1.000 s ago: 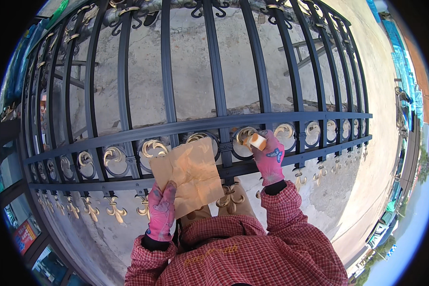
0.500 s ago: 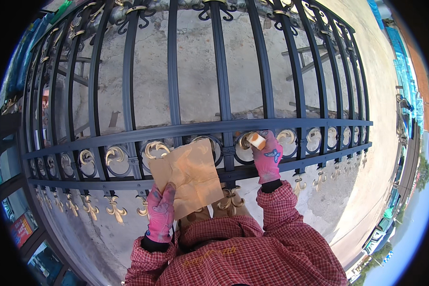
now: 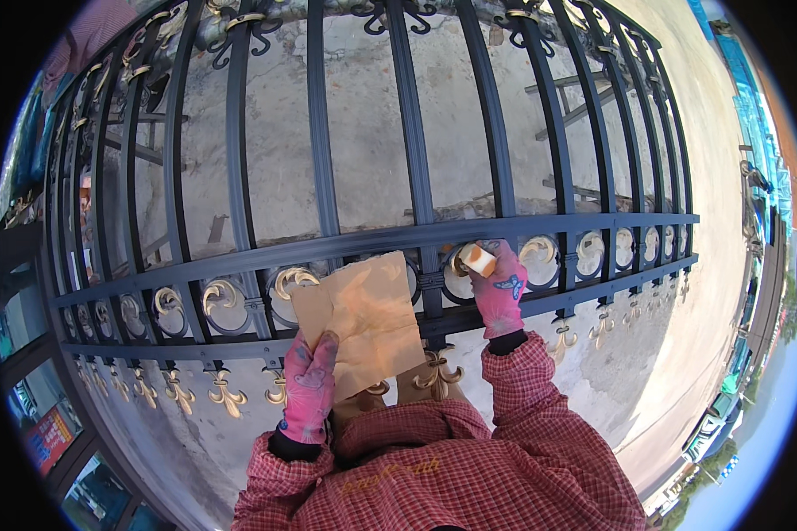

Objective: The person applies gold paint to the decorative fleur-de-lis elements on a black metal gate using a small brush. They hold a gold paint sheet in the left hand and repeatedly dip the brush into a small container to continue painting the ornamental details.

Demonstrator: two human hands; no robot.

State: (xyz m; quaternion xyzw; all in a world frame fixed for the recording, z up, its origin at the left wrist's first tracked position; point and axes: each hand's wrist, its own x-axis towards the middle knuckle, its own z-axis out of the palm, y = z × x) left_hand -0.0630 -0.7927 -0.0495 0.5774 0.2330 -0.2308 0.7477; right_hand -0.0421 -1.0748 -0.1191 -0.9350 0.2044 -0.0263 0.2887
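My left hand (image 3: 310, 389), in a pink patterned glove, grips a creased piece of brown cardboard (image 3: 363, 323) by its lower left edge, thumb on top. Shiny smears mark the cardboard's face, and it covers part of the railing's scroll band. My right hand (image 3: 502, 292), gloved in pink too, is closed on what looks like a small paintbrush (image 3: 477, 259), white with orange-brown stains. Its tip is at a gold-coloured scroll inside a dark ring (image 3: 457, 264); whether they touch I cannot tell. The dark metal railing (image 3: 363, 243) lies across in front of me.
Long dark bars (image 3: 407, 115) run away from me to ornaments at the far end. Gold fleur-de-lis tips (image 3: 228, 394) line the near edge, some close to my legs. Concrete ground (image 3: 363, 177) shows between the bars. At the far left appears another person's checked garment (image 3: 88, 40).
The view has shifted slightly, so the railing and cardboard sit a little differently. A checked garment has come in at the upper left. Both hands keep their holds, the right at the same scroll.
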